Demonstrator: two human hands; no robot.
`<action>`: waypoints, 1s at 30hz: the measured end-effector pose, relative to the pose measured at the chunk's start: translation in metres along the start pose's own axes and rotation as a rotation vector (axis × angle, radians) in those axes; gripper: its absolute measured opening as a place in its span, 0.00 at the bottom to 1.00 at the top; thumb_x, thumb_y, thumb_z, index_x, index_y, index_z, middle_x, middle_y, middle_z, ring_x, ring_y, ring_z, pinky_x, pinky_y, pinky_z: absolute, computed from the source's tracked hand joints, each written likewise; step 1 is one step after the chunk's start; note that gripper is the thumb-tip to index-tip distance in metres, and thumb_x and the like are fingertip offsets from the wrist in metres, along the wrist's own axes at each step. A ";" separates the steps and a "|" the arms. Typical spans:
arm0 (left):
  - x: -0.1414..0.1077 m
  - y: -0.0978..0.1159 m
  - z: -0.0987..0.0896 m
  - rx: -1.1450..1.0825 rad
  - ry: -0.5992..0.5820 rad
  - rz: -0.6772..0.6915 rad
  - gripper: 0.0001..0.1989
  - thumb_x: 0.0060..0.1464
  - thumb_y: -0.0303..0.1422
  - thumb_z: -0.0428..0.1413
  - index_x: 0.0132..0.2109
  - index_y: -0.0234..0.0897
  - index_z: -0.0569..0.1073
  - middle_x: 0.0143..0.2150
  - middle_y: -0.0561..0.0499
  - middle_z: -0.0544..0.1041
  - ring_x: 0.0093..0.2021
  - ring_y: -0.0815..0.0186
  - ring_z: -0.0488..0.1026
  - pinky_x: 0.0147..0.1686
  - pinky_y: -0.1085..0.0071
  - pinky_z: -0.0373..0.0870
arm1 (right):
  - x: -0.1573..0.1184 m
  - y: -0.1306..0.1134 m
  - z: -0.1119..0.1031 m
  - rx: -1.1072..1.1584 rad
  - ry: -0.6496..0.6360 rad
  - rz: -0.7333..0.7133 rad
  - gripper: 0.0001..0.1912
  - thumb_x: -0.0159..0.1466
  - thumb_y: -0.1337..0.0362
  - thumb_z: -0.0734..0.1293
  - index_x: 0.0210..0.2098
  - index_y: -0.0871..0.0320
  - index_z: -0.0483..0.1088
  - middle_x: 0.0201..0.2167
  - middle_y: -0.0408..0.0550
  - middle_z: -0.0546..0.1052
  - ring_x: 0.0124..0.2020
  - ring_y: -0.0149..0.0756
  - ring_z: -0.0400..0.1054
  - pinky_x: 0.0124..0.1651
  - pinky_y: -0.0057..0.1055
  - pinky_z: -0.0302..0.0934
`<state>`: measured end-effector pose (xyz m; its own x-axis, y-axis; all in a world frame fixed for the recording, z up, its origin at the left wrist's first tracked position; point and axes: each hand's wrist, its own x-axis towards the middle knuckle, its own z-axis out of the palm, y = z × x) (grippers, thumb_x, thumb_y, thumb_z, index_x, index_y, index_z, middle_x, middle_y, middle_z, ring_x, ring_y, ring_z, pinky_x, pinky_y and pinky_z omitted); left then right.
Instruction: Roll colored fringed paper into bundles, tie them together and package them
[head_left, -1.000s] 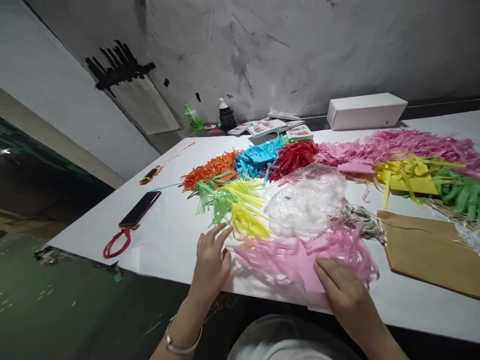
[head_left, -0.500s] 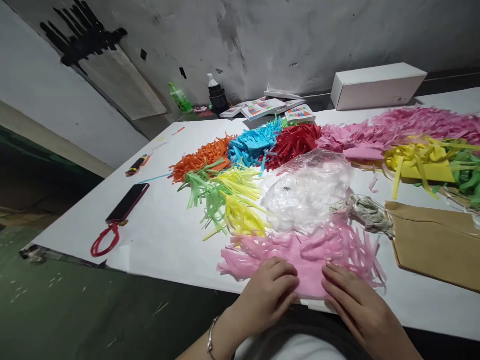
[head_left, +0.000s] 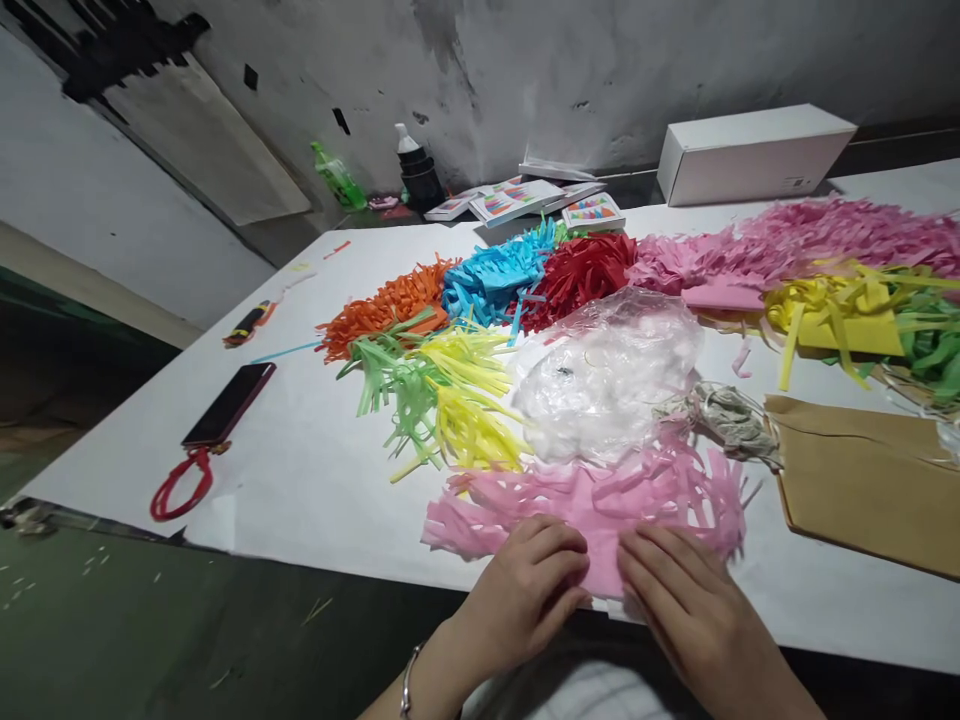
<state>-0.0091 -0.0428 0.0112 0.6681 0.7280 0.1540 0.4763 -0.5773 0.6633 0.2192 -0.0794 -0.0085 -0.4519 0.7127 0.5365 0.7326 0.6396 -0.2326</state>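
Observation:
A sheet of pink tissue paper [head_left: 600, 500], cut into fringe at both ends, lies at the table's near edge. My left hand [head_left: 529, 585] has its fingers curled over the sheet's plain middle strip, thumb close to the forefinger, closed on the paper. Opposite it, my right hand [head_left: 679, 590] rests on the same strip with fingers stretched out side by side; its thumb is hidden. A short stretch of pink paper shows between the fingertips. Just beyond the fringe is a crumpled clear plastic bag [head_left: 611, 375] with white contents.
Yellow fringe [head_left: 476, 425] and green fringe [head_left: 409, 400] lie left of the bag. Orange [head_left: 390, 310], blue [head_left: 495, 275] and red [head_left: 585, 280] bundles stand behind. A brown paper bag [head_left: 862, 490], grey string [head_left: 731, 420], phone [head_left: 229, 405] and white box [head_left: 754, 155] are around.
My right hand has slid left across the pink paper, closer to my left hand. The left hand keeps its place on the sheet. The view has shifted slightly.

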 end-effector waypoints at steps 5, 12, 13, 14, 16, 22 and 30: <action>0.001 0.001 -0.001 0.004 -0.005 0.010 0.05 0.61 0.27 0.55 0.44 0.37 0.73 0.47 0.45 0.78 0.49 0.59 0.71 0.54 0.61 0.69 | 0.012 0.009 0.031 -0.105 -0.076 0.076 0.19 0.72 0.66 0.57 0.59 0.61 0.69 0.56 0.56 0.76 0.57 0.45 0.70 0.61 0.47 0.60; 0.000 -0.001 -0.001 -0.019 0.002 -0.015 0.08 0.60 0.27 0.57 0.47 0.38 0.73 0.47 0.45 0.78 0.49 0.58 0.71 0.53 0.60 0.69 | -0.027 0.070 -0.015 -0.565 0.052 0.450 0.20 0.72 0.60 0.57 0.51 0.69 0.71 0.48 0.67 0.78 0.47 0.60 0.73 0.51 0.58 0.64; 0.000 -0.001 -0.001 -0.026 0.007 -0.016 0.08 0.60 0.27 0.57 0.46 0.38 0.73 0.47 0.45 0.78 0.49 0.58 0.71 0.52 0.60 0.69 | -0.029 0.069 -0.025 -0.568 0.101 0.465 0.18 0.72 0.61 0.59 0.52 0.68 0.71 0.49 0.67 0.78 0.47 0.59 0.74 0.51 0.56 0.65; 0.001 -0.001 -0.001 -0.035 0.010 -0.014 0.07 0.60 0.27 0.57 0.46 0.38 0.73 0.47 0.45 0.78 0.48 0.58 0.71 0.52 0.60 0.69 | -0.029 0.064 -0.034 -0.542 0.144 0.459 0.17 0.71 0.62 0.61 0.52 0.66 0.71 0.49 0.65 0.78 0.48 0.57 0.73 0.53 0.54 0.65; 0.002 -0.001 -0.001 -0.048 0.014 -0.011 0.07 0.60 0.27 0.57 0.46 0.38 0.73 0.46 0.45 0.77 0.48 0.58 0.71 0.51 0.61 0.69 | -0.023 0.048 -0.044 -0.389 0.161 0.348 0.15 0.69 0.66 0.64 0.54 0.63 0.71 0.49 0.61 0.78 0.50 0.53 0.73 0.57 0.51 0.63; 0.002 0.000 -0.003 -0.056 0.002 -0.027 0.07 0.61 0.27 0.56 0.47 0.39 0.74 0.46 0.45 0.77 0.48 0.59 0.72 0.52 0.61 0.70 | -0.002 0.014 -0.023 0.026 -0.040 -0.059 0.14 0.68 0.74 0.62 0.50 0.59 0.74 0.50 0.53 0.80 0.57 0.41 0.70 0.63 0.43 0.62; 0.008 0.014 -0.003 0.044 -0.014 -0.105 0.10 0.59 0.31 0.59 0.48 0.38 0.73 0.47 0.46 0.77 0.47 0.56 0.70 0.49 0.59 0.67 | 0.002 0.020 -0.011 0.137 0.010 0.081 0.15 0.69 0.75 0.58 0.51 0.60 0.69 0.42 0.50 0.80 0.48 0.37 0.73 0.56 0.38 0.64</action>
<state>0.0007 -0.0435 0.0240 0.6211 0.7802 0.0744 0.5687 -0.5141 0.6421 0.2384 -0.0679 -0.0030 -0.3883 0.7612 0.5195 0.6898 0.6139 -0.3839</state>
